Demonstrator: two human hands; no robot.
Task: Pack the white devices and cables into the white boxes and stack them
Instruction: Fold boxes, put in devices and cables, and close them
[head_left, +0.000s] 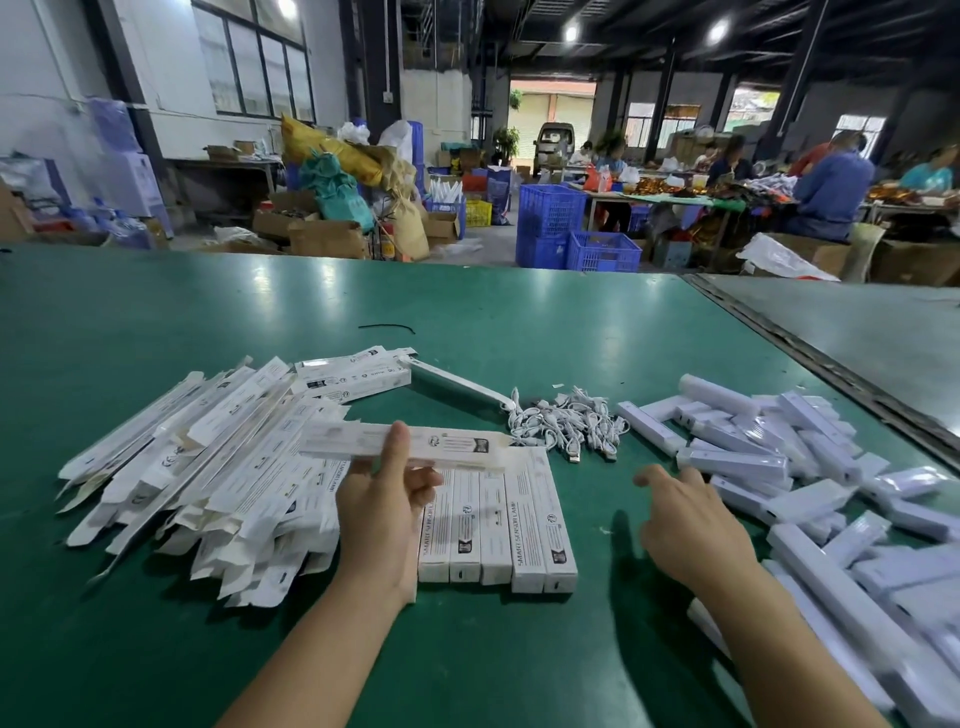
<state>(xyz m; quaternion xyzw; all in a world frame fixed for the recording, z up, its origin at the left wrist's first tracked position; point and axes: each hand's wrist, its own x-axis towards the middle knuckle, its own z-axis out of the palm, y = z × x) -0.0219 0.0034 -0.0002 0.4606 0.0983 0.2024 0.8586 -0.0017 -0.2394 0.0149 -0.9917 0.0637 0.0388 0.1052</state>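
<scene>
Left hand (387, 499) pinches one long white box (415, 447), thumb on top, raised over the row of packed boxes (519, 525). Right hand (685, 519) palm down, fingers loosely spread, holding nothing, just beside the device pile (779, 467). Cables (571, 421) heaped mid-table (467, 312). Flat unfolded boxes (208, 467) piled left.

White flattened boxes (208, 467) heaped left, closed boxes (493, 530) rowed beside, raised box (452, 447) held level, cables (571, 423) centre, devices (737, 462) piled right.
</scene>
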